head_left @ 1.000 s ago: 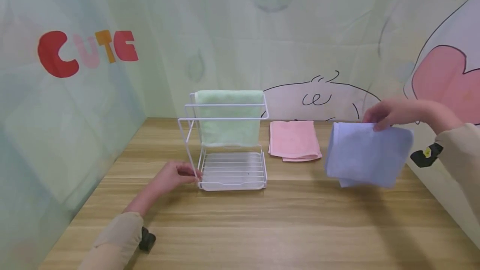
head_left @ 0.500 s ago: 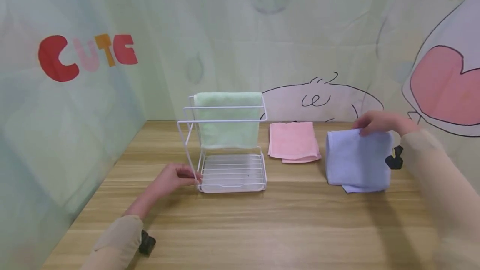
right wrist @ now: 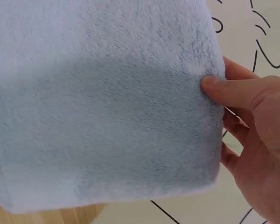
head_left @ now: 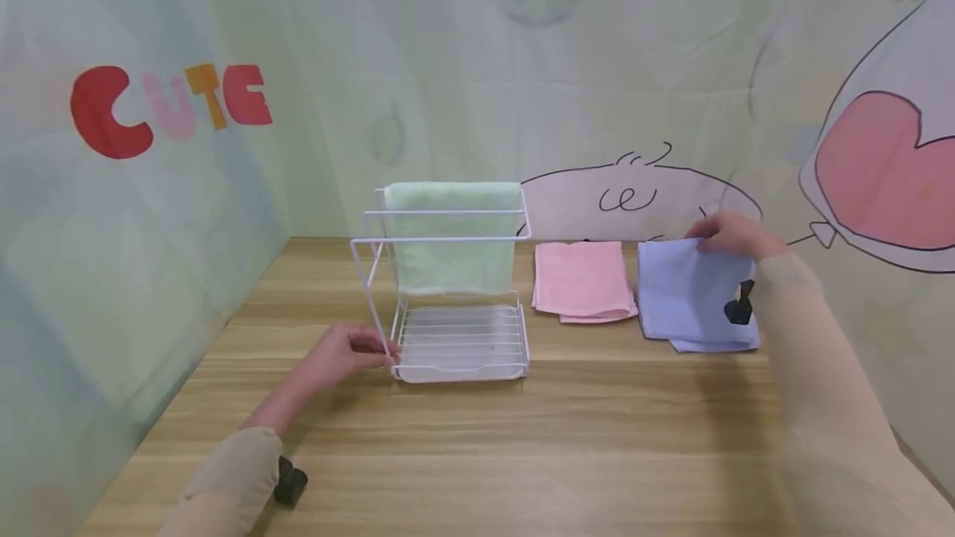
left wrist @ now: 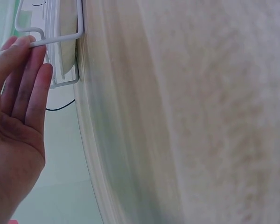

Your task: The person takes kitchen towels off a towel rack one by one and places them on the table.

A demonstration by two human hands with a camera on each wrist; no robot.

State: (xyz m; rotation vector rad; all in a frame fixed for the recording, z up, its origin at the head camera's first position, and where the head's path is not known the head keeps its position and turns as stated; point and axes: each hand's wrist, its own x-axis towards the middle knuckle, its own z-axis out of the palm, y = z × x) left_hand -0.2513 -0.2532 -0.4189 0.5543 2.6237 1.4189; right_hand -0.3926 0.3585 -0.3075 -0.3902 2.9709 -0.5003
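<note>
Fingers and thumb of the right hand (head_left: 731, 234) are pinching the blue towel (head_left: 675, 288) by its upper edge, near the back right corner of the tabletop (head_left: 462, 454); in the right wrist view, the thumb is pressing on the near face while other fingers are reaching behind. From my end I am not managing to tell whether the lower edge is touching the tabletop. The pink towel (head_left: 584, 280) is lying folded just beside it on the left, close along the back edge.

The left hand (head_left: 345, 346) is pinching a wire at the front left corner of the white rack (head_left: 462, 343), with the remaining fingers extending loosely. The rack is standing toward the back edge, the green towel (head_left: 455, 255) draping over its rearmost bar and two more bars running in front.

I am judging the step in hand as positioning the blue towel while bracing the rack. The next move, as I am reading it, is calling for a sure pinch, some room between blue and pink, and a calm left hand, since so thin a rack is probably shifting easily when nudged.
</note>
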